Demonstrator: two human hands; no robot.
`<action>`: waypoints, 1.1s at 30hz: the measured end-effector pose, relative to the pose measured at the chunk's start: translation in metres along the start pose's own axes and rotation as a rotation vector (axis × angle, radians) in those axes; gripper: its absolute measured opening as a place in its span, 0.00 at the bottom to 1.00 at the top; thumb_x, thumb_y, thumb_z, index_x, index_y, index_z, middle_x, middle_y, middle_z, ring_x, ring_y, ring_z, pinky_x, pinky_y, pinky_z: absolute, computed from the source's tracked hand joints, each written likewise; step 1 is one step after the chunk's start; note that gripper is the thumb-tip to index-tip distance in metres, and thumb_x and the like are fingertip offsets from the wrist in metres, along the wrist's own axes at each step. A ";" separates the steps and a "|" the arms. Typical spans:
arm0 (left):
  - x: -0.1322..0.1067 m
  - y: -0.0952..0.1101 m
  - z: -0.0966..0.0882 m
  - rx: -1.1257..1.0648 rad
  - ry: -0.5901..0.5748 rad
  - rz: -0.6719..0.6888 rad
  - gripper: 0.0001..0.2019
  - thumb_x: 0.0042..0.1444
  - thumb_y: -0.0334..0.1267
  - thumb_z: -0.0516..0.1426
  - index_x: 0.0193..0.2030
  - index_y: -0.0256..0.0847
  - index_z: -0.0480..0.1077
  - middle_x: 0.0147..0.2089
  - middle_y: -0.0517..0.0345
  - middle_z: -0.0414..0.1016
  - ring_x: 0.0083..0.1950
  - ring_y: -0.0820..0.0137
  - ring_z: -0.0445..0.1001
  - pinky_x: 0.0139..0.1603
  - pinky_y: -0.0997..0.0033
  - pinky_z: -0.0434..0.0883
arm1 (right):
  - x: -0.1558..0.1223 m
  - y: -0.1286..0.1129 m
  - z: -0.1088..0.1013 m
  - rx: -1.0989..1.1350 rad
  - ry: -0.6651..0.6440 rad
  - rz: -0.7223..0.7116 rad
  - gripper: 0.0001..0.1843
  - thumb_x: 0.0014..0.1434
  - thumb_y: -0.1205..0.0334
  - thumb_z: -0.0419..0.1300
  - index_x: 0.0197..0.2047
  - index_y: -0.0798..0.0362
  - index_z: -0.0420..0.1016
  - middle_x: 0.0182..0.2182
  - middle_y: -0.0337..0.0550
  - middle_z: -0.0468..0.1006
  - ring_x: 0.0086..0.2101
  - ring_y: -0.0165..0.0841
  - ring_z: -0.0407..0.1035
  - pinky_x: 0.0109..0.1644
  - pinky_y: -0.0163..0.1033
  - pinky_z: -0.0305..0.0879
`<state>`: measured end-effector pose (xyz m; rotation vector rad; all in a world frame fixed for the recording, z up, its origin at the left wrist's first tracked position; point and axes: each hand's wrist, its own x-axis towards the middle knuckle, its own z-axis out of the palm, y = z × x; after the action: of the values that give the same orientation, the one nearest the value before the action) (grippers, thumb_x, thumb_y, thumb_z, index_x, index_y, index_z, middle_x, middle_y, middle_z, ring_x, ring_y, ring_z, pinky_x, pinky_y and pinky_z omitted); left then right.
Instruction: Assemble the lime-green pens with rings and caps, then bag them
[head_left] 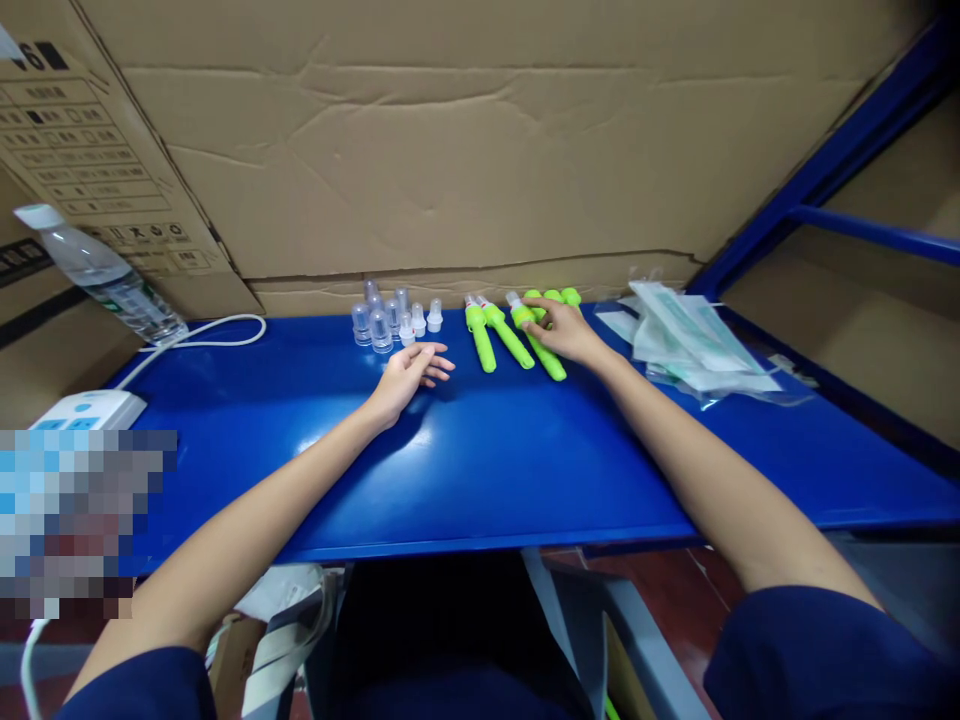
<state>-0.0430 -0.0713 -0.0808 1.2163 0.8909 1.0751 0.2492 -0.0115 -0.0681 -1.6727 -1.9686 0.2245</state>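
Note:
My right hand (564,332) has its thumb and fingers closed around the upper part of a lime-green handle (551,362) with a clear and white tip, which lies on the blue table. Two similar green handles (481,340) with tips lie just left of it. Behind my right hand are more green pieces (571,297), partly hidden by the fingers. My left hand (403,382) hovers low over the table, fingers stretched and holding nothing. Just beyond it stand several clear plastic caps (381,330) and a few small white-based tips (435,315).
The blue table (480,470) backs onto a cardboard wall (450,170). At left are a water bottle (112,280), a white cable and a power strip (97,408). A bag of packaged masks (697,340) lies at right, near a blue metal frame (870,235).

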 end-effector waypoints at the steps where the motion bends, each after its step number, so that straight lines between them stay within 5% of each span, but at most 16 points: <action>1: 0.000 0.000 0.000 -0.002 0.000 0.000 0.10 0.70 0.37 0.54 0.46 0.35 0.74 0.36 0.54 0.82 0.32 0.77 0.78 0.34 0.78 0.68 | 0.001 0.000 0.003 0.001 -0.014 0.018 0.31 0.60 0.59 0.57 0.65 0.59 0.71 0.30 0.46 0.80 0.31 0.40 0.74 0.42 0.46 0.72; 5: 0.000 0.001 0.000 -0.005 0.006 -0.005 0.10 0.70 0.35 0.52 0.46 0.34 0.74 0.35 0.55 0.82 0.31 0.77 0.77 0.33 0.79 0.67 | 0.009 0.001 0.012 -0.025 -0.015 0.037 0.31 0.60 0.58 0.57 0.65 0.61 0.71 0.29 0.47 0.79 0.31 0.42 0.74 0.42 0.46 0.71; 15: 0.001 0.001 -0.001 -0.002 -0.003 0.003 0.10 0.70 0.36 0.53 0.45 0.34 0.75 0.34 0.55 0.81 0.30 0.77 0.77 0.32 0.79 0.67 | 0.020 0.003 0.027 -0.145 0.051 -0.010 0.28 0.63 0.55 0.54 0.63 0.59 0.72 0.45 0.57 0.82 0.44 0.50 0.76 0.51 0.51 0.70; 22: 0.005 -0.003 -0.006 0.106 -0.039 0.076 0.12 0.69 0.39 0.52 0.44 0.35 0.74 0.35 0.54 0.81 0.31 0.77 0.76 0.33 0.79 0.67 | 0.021 0.012 0.021 -0.131 0.225 -0.025 0.28 0.67 0.55 0.47 0.63 0.62 0.69 0.56 0.63 0.77 0.53 0.50 0.72 0.59 0.53 0.67; 27: 0.004 -0.002 -0.014 0.511 -0.089 0.345 0.10 0.66 0.39 0.54 0.45 0.37 0.74 0.37 0.53 0.81 0.35 0.71 0.78 0.38 0.73 0.70 | 0.016 0.023 0.011 -0.237 0.153 -0.028 0.29 0.65 0.63 0.48 0.67 0.65 0.65 0.59 0.63 0.75 0.59 0.50 0.68 0.63 0.55 0.63; 33: 0.003 0.019 -0.009 1.167 -0.099 0.611 0.12 0.67 0.37 0.51 0.46 0.41 0.75 0.46 0.48 0.82 0.49 0.58 0.79 0.53 0.60 0.67 | 0.010 0.028 -0.001 -0.352 -0.051 0.020 0.24 0.64 0.65 0.52 0.61 0.60 0.74 0.51 0.57 0.81 0.51 0.47 0.74 0.58 0.50 0.69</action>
<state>-0.0540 -0.0658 -0.0630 2.6107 1.1345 0.9127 0.2730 0.0034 -0.0766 -1.9191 -2.1235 -0.0797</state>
